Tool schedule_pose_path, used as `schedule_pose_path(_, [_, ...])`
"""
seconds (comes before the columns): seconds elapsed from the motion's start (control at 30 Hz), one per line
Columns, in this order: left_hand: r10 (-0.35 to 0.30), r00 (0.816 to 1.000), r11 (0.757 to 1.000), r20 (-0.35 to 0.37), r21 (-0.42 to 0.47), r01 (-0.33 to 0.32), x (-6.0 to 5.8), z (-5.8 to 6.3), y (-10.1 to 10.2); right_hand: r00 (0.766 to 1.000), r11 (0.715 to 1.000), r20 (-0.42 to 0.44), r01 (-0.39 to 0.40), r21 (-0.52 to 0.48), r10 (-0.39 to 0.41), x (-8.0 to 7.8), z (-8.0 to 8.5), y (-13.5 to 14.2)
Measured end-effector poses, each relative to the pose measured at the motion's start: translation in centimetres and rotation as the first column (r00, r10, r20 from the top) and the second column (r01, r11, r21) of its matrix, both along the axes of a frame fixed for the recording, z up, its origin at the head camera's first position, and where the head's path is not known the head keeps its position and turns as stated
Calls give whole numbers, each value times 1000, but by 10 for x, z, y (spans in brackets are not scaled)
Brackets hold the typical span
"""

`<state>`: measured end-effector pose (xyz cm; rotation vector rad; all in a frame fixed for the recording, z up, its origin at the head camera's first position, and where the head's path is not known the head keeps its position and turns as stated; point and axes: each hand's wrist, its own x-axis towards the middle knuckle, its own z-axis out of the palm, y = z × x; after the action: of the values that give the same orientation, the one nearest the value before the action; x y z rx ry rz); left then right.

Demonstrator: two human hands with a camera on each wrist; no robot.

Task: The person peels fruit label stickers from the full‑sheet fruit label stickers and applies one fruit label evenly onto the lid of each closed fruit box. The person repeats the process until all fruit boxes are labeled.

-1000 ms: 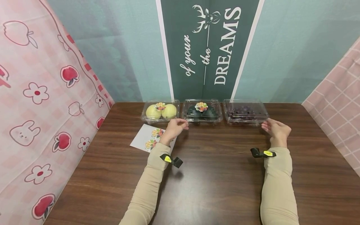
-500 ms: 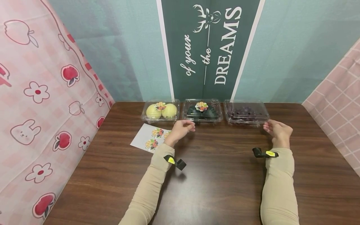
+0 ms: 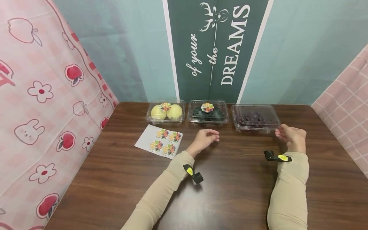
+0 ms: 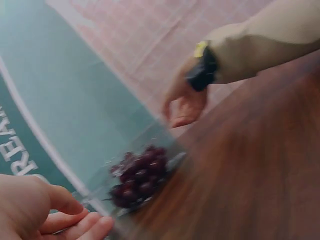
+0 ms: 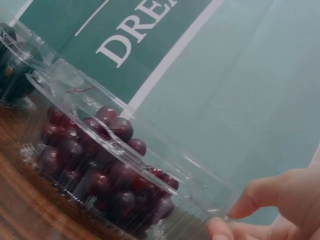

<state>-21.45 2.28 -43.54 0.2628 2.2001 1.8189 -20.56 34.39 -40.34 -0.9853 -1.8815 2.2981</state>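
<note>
My right hand [image 3: 292, 137] pinches the near right corner of a clear plastic clamshell box of dark red grapes [image 5: 92, 165], thumb above and fingers below the rim in the right wrist view. The box's lid is down and bears no sticker that I can see. My left hand [image 3: 203, 140] hovers over the table in front of the middle box, fingers loosely bent, with nothing visible in it. To its left lies a white sheet [image 3: 142, 140] with several fruit stickers [image 3: 169, 149].
At the back edge stand a clear box of two yellow round fruits [image 3: 158, 112] and a box of dark green contents [image 3: 198, 113], each with a fruit sticker on its lid. A fabric backdrop [image 3: 129, 48] rises behind the brown wooden table [image 3: 230, 179].
The left hand has moved rightward, away from the sticker sheet. The right hand has shifted slightly right and toward me, and the grape box has come along with it.
</note>
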Motion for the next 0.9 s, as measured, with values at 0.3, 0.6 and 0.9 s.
schedule_pose_path(0.3, [27, 990, 988, 142, 146, -48, 0, -3, 46, 989, 990, 62, -136, 41, 133, 6, 6, 8])
schedule_pose_path(0.6, [154, 956, 951, 251, 225, -212, -13, -4, 77, 973, 973, 21, -227, -42, 228, 9, 7, 21])
schedule_pose_path(0.9, [242, 936, 919, 256, 250, -306, -17, -6, 91, 1000, 999, -30, -2, -51, 0, 5, 0, 11])
